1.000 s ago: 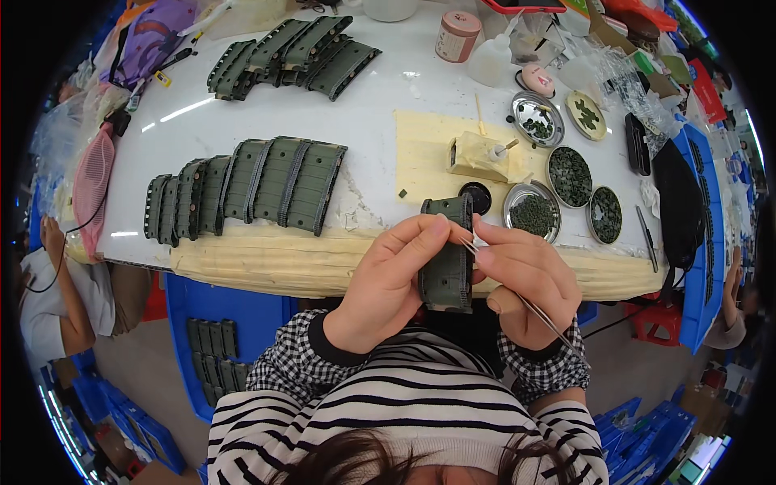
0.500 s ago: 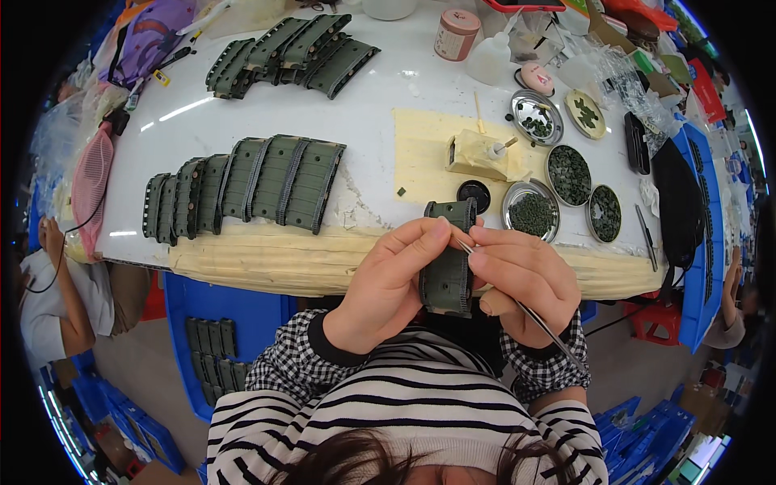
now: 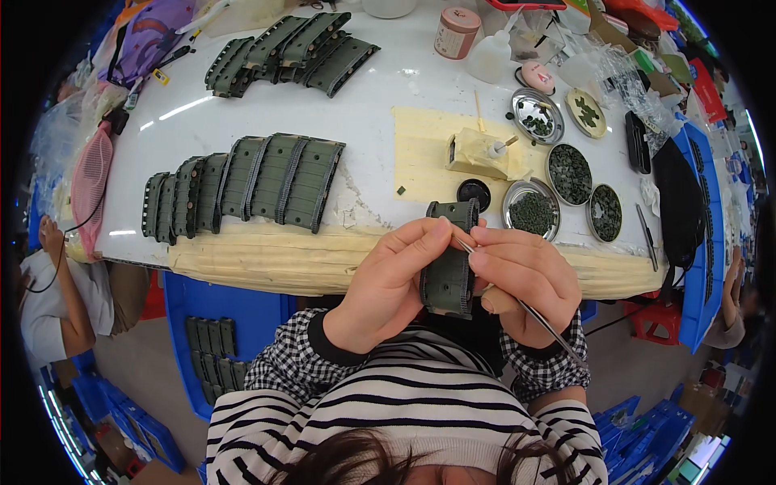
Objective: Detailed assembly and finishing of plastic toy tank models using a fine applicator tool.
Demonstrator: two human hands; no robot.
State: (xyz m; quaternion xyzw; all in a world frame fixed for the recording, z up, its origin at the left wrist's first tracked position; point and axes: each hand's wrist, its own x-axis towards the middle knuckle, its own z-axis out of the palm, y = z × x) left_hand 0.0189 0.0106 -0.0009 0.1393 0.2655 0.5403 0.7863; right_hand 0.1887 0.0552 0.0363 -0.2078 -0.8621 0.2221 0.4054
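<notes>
My left hand [image 3: 378, 284] is closed around a dark green, curved, ribbed plastic piece [image 3: 448, 289], held upright over the table's front edge. My right hand [image 3: 529, 273] grips a pair of metal tweezers [image 3: 550, 330] like a pen. The tweezers' tip meets the left thumb and fingertip above the green piece; whatever may be between them is too small to make out. My right fingers also sit against the piece's right side. Just beyond it lie a small black round cap [image 3: 474, 194] and a metal dish of tiny green parts [image 3: 509, 212].
Similar green pieces stand in a row [image 3: 275, 182] at left, with a stack [image 3: 283, 52] behind. Two round tins of green bits [image 3: 571, 149] [image 3: 617, 212], a tape-wrapped block [image 3: 473, 155] and spare tweezers [image 3: 647, 236] lie at right. A blue tray [image 3: 186, 295] sits below left.
</notes>
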